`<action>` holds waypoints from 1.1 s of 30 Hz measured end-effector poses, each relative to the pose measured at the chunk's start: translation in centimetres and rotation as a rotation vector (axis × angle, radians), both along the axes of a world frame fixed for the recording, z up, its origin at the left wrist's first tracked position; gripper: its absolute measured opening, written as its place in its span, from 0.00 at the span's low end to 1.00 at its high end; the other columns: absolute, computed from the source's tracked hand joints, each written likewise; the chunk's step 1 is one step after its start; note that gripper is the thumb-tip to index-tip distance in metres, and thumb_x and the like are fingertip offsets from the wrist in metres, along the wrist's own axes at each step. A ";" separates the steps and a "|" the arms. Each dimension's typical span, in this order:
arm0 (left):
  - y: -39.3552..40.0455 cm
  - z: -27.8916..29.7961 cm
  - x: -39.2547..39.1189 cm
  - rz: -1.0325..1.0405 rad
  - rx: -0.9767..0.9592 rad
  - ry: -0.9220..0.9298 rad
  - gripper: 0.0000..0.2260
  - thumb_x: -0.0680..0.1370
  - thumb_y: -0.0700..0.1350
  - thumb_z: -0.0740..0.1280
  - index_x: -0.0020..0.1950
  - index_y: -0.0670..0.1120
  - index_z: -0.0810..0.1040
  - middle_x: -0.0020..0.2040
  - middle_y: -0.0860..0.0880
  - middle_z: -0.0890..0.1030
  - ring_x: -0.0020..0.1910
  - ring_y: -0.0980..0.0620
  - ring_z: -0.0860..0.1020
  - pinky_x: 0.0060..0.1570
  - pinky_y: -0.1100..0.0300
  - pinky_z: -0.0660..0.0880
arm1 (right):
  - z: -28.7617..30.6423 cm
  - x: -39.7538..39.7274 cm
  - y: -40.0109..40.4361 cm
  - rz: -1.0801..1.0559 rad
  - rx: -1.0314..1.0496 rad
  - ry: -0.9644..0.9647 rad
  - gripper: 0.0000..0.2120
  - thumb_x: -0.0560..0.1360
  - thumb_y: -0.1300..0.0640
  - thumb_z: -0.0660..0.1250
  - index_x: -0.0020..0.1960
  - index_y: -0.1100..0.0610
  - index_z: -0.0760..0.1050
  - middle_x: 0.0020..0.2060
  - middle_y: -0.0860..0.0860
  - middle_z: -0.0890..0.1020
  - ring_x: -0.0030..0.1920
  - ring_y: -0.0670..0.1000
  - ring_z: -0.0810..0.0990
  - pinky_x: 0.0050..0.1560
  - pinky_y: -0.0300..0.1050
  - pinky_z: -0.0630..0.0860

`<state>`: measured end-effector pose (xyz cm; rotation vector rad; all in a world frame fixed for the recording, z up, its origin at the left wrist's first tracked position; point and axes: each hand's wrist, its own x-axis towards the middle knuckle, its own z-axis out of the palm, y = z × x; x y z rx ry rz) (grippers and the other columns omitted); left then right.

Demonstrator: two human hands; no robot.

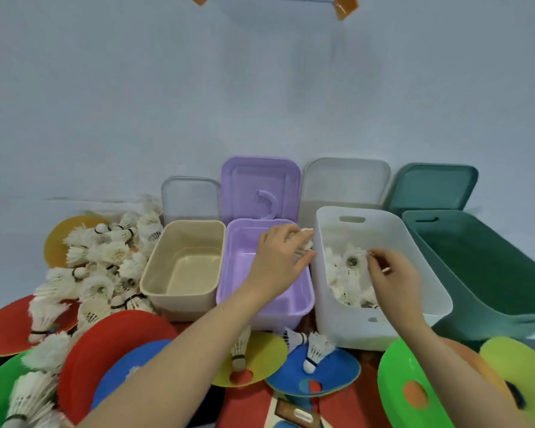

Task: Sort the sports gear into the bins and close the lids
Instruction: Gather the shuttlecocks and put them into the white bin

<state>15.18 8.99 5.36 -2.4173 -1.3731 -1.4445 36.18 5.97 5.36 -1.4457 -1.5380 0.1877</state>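
Right now my left hand point(283, 254) pinches a white feathered shuttlecock point(305, 242) at the rim of the white plastic bin point(414, 242); my right hand point(389, 273), fingers curled, touches those inside. Released early, it would likely drop into the purple plastic bin point(241, 242).

Four open bins point(380, 273) stand in a row; the white one under the right hand point(393, 273) holds white shuttlecocks point(346, 273). More shuttlecocks lie piled left of the left hand point(278, 257).
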 end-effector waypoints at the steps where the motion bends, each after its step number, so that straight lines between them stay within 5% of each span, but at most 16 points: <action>1: 0.6 0.1 1.8 -0.010 -0.005 0.002 0.14 0.73 0.52 0.65 0.57 0.51 0.73 0.48 0.46 0.79 0.46 0.44 0.77 0.46 0.51 0.71 | 0.2 1.3 0.4 -0.022 -0.010 0.004 0.04 0.75 0.64 0.66 0.47 0.59 0.79 0.38 0.51 0.79 0.39 0.50 0.75 0.42 0.39 0.67; 4: 1.9 0.1 6.3 -0.039 -0.035 0.004 0.14 0.72 0.52 0.65 0.57 0.51 0.73 0.49 0.46 0.78 0.47 0.45 0.77 0.48 0.53 0.70 | 0.2 4.9 1.5 -0.091 -0.018 -0.017 0.04 0.75 0.65 0.65 0.46 0.61 0.79 0.37 0.48 0.76 0.39 0.51 0.75 0.39 0.34 0.62; 9: 3.6 -1.7 10.4 -0.101 -0.188 0.081 0.16 0.73 0.52 0.65 0.58 0.47 0.77 0.49 0.45 0.78 0.46 0.45 0.77 0.48 0.52 0.73 | -1.9 8.9 3.9 -0.134 -0.226 -0.192 0.06 0.75 0.61 0.65 0.49 0.59 0.80 0.44 0.51 0.81 0.44 0.53 0.77 0.40 0.41 0.65; 15: 3.1 -3.9 10.4 0.057 -0.354 0.413 0.19 0.76 0.50 0.66 0.65 0.46 0.73 0.65 0.46 0.72 0.67 0.46 0.67 0.64 0.54 0.58 | -4.1 9.5 4.0 -0.020 -0.402 -0.333 0.12 0.77 0.55 0.63 0.58 0.57 0.78 0.53 0.52 0.79 0.52 0.53 0.78 0.46 0.38 0.64; 21: 1.4 -3.1 7.4 0.102 -0.313 0.423 0.16 0.76 0.47 0.65 0.62 0.44 0.76 0.61 0.45 0.77 0.62 0.45 0.73 0.60 0.52 0.64 | -4.1 6.9 2.8 0.078 -0.257 -0.332 0.09 0.75 0.59 0.66 0.53 0.59 0.80 0.45 0.53 0.80 0.45 0.56 0.78 0.47 0.51 0.75; 24: 0.1 -2.4 4.4 0.110 -0.252 0.433 0.17 0.75 0.50 0.59 0.60 0.45 0.78 0.57 0.46 0.79 0.57 0.45 0.77 0.56 0.57 0.63 | -3.7 4.2 1.9 0.109 -0.174 -0.311 0.07 0.75 0.59 0.66 0.51 0.57 0.80 0.43 0.50 0.79 0.43 0.52 0.78 0.43 0.48 0.74; 28: -1.5 -2.2 -1.7 0.135 -0.302 0.454 0.19 0.79 0.48 0.60 0.69 0.46 0.70 0.68 0.47 0.71 0.68 0.47 0.68 0.65 0.55 0.57 | -3.3 -1.1 0.3 0.252 -0.102 -0.240 0.04 0.74 0.61 0.68 0.48 0.56 0.80 0.39 0.47 0.79 0.40 0.45 0.75 0.42 0.41 0.72; 33: -4.3 -1.8 -10.2 0.166 -0.372 0.422 0.19 0.72 0.52 0.57 0.55 0.45 0.80 0.53 0.47 0.81 0.51 0.46 0.80 0.51 0.51 0.73 | -3.9 -8.3 -2.2 0.373 -0.088 -0.128 0.08 0.74 0.56 0.63 0.47 0.56 0.80 0.37 0.42 0.77 0.41 0.40 0.75 0.42 0.30 0.70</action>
